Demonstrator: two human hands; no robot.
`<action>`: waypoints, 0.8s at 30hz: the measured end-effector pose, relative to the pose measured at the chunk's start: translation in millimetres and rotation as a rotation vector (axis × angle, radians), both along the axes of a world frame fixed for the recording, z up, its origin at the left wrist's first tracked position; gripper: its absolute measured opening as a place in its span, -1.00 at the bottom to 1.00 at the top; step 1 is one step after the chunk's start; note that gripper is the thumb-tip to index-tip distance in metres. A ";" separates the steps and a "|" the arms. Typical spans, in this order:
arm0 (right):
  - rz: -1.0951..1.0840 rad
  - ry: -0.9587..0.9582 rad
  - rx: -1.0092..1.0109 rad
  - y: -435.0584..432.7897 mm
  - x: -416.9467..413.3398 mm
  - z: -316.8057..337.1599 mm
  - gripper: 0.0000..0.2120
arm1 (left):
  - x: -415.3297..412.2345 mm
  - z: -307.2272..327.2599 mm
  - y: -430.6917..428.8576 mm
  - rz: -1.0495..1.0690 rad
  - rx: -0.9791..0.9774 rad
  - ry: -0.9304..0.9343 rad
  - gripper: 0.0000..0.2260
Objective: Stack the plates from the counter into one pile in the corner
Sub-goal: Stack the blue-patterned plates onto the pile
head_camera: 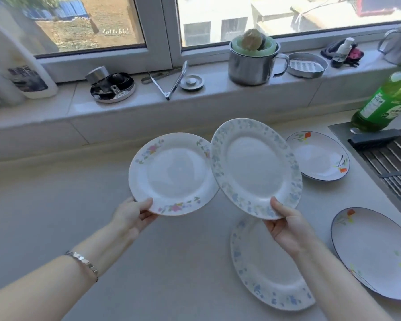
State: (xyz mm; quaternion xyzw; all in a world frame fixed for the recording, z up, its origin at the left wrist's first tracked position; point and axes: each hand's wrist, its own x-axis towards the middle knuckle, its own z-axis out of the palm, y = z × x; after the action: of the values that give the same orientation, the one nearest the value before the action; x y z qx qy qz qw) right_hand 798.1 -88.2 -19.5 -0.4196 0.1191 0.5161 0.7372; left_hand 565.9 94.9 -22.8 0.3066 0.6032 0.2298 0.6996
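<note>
My left hand (134,216) grips the near rim of a white plate with pink flowers (171,174), held above the counter. Beside it, my right hand (287,225) holds a white plate with a blue floral rim (255,167) by its near edge; this plate's left edge overlaps the pink one. A second blue-rimmed plate (264,269) lies on the counter under my right forearm. Two white plates with orange flowers and a dark rim also lie flat: one at the back right (320,156), one at the front right (375,253).
The grey counter (56,205) stretches out to the left. A sink with a rack (391,163) and a green bottle (387,100) are at the right. The windowsill holds a steel mug (250,66), tongs (171,82), lids and a white jug (16,63).
</note>
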 end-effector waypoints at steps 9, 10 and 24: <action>0.328 -0.067 0.007 70.6 -159.5 40.2 -0.83 | -220.7 50.9 -16.0 0.240 0.127 -0.015 -0.81; 0.356 -0.068 0.018 76.7 -181.5 41.7 -0.83 | -246.7 53.4 -19.1 0.269 0.139 -0.019 -0.81; 0.754 -0.102 0.011 128.2 -443.3 42.7 -0.84 | -528.5 53.2 -89.1 0.637 0.169 -0.005 -0.79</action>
State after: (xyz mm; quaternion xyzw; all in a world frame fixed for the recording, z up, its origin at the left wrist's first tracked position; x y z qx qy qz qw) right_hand 354.8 40.0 23.3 -0.4551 -0.0831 0.7301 0.5029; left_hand 37.4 5.8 30.4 0.1589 0.6457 0.4872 0.5660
